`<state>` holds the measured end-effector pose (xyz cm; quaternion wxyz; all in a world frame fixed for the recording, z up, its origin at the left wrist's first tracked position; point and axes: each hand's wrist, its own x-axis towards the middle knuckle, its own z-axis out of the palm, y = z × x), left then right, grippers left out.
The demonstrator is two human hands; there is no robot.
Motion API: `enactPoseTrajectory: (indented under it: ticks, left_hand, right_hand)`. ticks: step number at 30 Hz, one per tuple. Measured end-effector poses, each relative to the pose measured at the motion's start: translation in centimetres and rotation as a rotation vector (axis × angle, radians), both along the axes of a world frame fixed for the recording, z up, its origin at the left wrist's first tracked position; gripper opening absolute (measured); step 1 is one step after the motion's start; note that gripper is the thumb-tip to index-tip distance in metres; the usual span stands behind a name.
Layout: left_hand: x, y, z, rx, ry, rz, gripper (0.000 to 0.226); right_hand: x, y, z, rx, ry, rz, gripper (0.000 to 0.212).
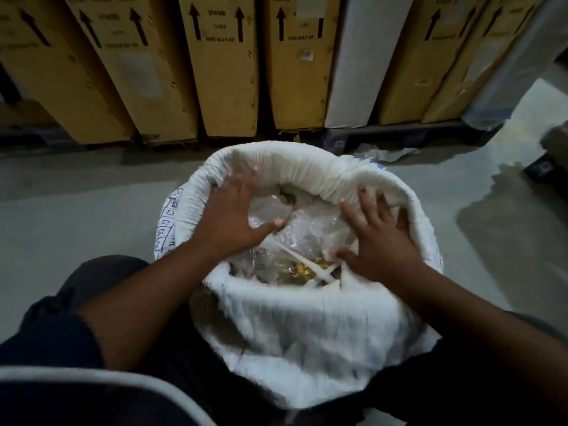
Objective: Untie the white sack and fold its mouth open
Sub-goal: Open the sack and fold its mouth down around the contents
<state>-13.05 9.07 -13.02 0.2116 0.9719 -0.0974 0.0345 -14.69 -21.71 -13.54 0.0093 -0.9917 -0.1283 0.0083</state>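
Observation:
The white sack (295,327) stands on the floor between my knees, its mouth wide and its rim rolled outward into a thick cuff. Inside lies a clear plastic liner (310,232) over small yellow pieces (302,269), with a white strip (304,261) across them. My left hand (230,216) rests flat on the far-left part of the rolled rim, fingers spread, thumb toward the liner. My right hand (381,238) lies spread on the right side of the rim, thumb hooked at the inner edge near the strip. Neither hand is closed around anything.
Tall cardboard boxes (224,72) with arrow marks lean in a row on a dark pallet (399,133) just beyond the sack. Grey concrete floor (76,210) lies on both sides, with a wet-looking patch (507,216) at right. My dark-trousered legs flank the sack.

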Motion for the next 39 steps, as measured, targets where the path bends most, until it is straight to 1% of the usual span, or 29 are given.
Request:
enactPoseTrajectory:
  ticks: [3,5,8,10,12,15,17,19,22,24,26,29,33,39]
  left_hand:
    - [1.1,1.6,-1.2,-0.078,-0.024,0.17,0.121]
    - [1.3,1.6,-1.5,-0.055,-0.051,0.187,0.122]
    - [0.6,0.6,-1.6,0.04,-0.029,0.114,0.126]
    - [-0.4,0.3,-1.3,0.14,0.045,0.055,0.131]
    - [-2.1,0.1,-0.8,0.264,0.118,-0.013,0.138]
    - [-5.7,0.4,-0.2,0.4,0.139,-0.125,0.146]
    - [-8.1,1.0,0.0,0.455,0.145,-0.178,0.153]
    - [-9.5,1.3,0.0,0.479,0.175,-0.173,0.156]
    - [-8.7,0.4,0.6,0.416,0.19,-0.111,0.151]
    - [-7.1,-0.8,1.4,0.327,0.117,-0.078,0.14]
    - [-5.7,-1.8,2.1,0.239,0.031,-0.059,0.132]
    - [-5.4,-1.8,1.9,0.199,-0.037,-0.049,0.127]
    - [-5.8,-0.7,0.9,0.164,-0.024,-0.025,0.131]
    - [-6.0,-1.5,2.6,0.127,-0.044,-0.008,0.131]
  right_hand:
    - [1.8,-1.9,-0.8,0.079,-0.088,-0.122,0.107]
    - [2.0,-1.8,-0.9,0.103,-0.083,-0.132,0.109]
    - [1.2,0.2,0.4,0.105,-0.044,-0.128,0.122]
    - [-0.1,1.4,1.7,0.064,0.048,-0.092,0.134]
    - [-2.4,1.7,2.5,-0.012,0.158,-0.046,0.143]
    - [-6.4,0.1,2.3,-0.145,0.264,-0.035,0.148]
    - [-8.1,-1.3,2.2,-0.194,0.274,-0.056,0.151]
    - [-8.6,-2.0,2.1,-0.187,0.23,-0.07,0.154]
    - [-8.0,-1.0,1.7,-0.13,0.107,-0.044,0.147]
    - [-7.0,0.1,1.8,-0.047,-0.02,-0.009,0.133]
    - [-5.9,0.7,2.0,0.007,-0.097,-0.025,0.12]
    - [-5.1,0.4,1.6,0.033,-0.108,-0.06,0.115]
    - [-5.1,-0.5,1.0,0.064,-0.076,-0.07,0.117]
    - [-5.2,0.4,2.6,0.128,-0.154,-0.06,0.114]
